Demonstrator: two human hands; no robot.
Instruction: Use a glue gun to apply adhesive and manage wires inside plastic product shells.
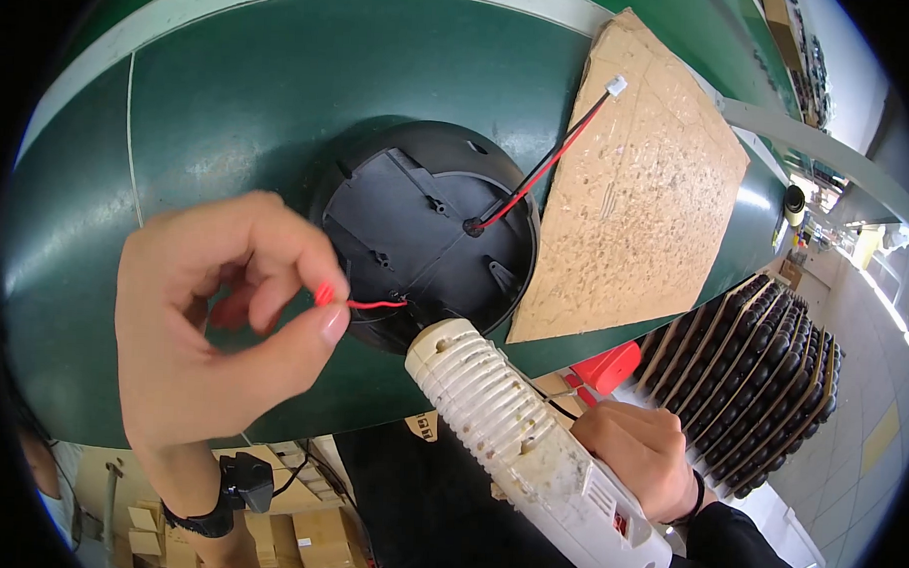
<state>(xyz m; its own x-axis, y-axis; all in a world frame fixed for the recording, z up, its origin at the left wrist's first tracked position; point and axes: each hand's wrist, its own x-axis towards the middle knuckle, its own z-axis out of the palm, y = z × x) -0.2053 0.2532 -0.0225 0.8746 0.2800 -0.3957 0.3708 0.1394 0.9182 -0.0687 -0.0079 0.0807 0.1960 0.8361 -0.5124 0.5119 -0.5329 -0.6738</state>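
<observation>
A round black plastic housing (377, 206) lies open side up on the green table. Between thumb and fingertips, my left hand (238, 317) pinches the red end of a thin red wire (374, 304), which runs into the near part of the housing. My right hand (639, 456) is wrapped round a white hot glue gun (529, 437) with a ribbed, stained barrel. The gun's front end hangs over the housing's near rim, close to where the wire enters; its tip is partly hidden. From a hole in the housing rises a red-and-black cable (538, 172) with a white connector (617, 85).
A cardboard sheet (638, 190), spotted with residue, lies right of the housing, under the connector. Beyond the green table (230, 106) at the right stand stacked black round parts (752, 375) with dividers. A red object (609, 368) sits below the table edge. Cardboard boxes (320, 540) are at lower left.
</observation>
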